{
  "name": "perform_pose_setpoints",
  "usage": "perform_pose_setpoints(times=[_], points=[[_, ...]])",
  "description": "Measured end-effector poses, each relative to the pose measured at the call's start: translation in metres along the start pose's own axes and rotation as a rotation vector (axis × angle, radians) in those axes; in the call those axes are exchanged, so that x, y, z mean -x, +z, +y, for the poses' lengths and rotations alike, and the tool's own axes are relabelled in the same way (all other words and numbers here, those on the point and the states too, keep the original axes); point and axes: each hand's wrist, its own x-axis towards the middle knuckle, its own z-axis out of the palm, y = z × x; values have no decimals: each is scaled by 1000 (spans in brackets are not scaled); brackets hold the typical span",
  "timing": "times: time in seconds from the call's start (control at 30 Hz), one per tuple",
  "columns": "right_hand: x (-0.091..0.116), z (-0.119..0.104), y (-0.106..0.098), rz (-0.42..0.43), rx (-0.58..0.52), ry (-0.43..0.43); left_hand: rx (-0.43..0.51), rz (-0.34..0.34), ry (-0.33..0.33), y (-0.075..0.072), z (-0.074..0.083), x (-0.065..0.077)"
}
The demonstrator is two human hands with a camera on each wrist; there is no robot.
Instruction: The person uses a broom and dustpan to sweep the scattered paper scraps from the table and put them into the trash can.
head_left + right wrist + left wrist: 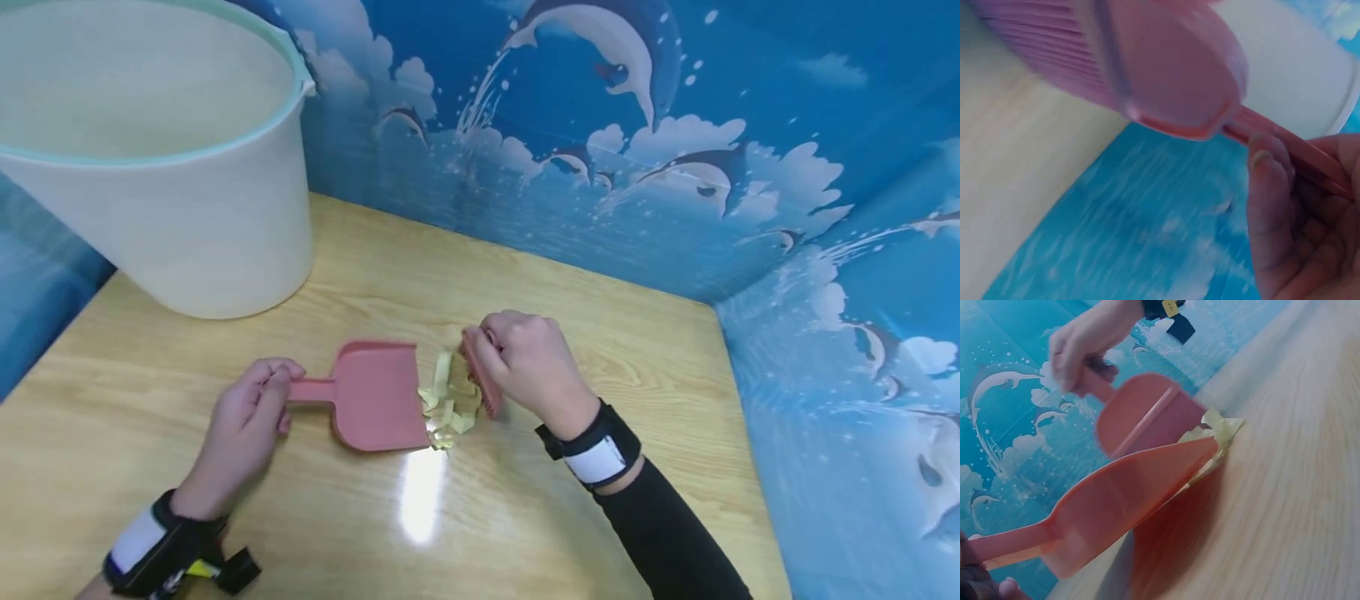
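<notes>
A small pink dustpan [378, 396] lies low over the table, its flat front edge facing right. My left hand [251, 417] grips its short handle [1010, 545]. In my right hand [536, 362] is a small pink hand brush [483, 375], held by its handle [1300, 153] with the bristles [1044, 47] pointing down. Between brush and dustpan sits a loose pile of pale yellow paper scraps [450, 404], right at the dustpan's front edge. In the left wrist view the scraps [1225, 428] show beyond the lip of the dustpan.
A large white bucket [217, 217] with a light green rim stands at the back left of the wood-grain table [600, 542]. Behind and to the right hangs a blue cloth [540, 200] printed with dolphins.
</notes>
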Motion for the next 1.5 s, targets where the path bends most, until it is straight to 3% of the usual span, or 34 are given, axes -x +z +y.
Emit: perform_pose_setpoints(times=[0.1, 0.23, 0.5, 0.67, 0.87, 1.0, 1.13, 1.37, 1.5], points=[[-5, -19, 2, 39, -90, -63, 10, -15, -23, 5, 0, 1], [-6, -31, -12, 70, -157, -108, 11, -33, -57, 8, -2, 4], [22, -13, -35, 79, -51, -11, -7, -36, -45, 1, -4, 7], [46, -8, -25, 98, 9, 44, -32, -28, -32, -3, 1, 10], [49, -36, -4, 150, -55, -8, 18, -30, -59, 3, 3, 19], [39, -52, -2, 175, -146, -36, 61, -35, -92, 13, -1, 24], [34, -57, -15, 173, -226, -94, 144, -40, -139, 21, -5, 27], [42, -42, -43, 165, -288, -133, 278, -76, -321, 16, -10, 23], [54, -34, -49, 167, -334, -121, 311, -62, -326, 13, -10, 20]])
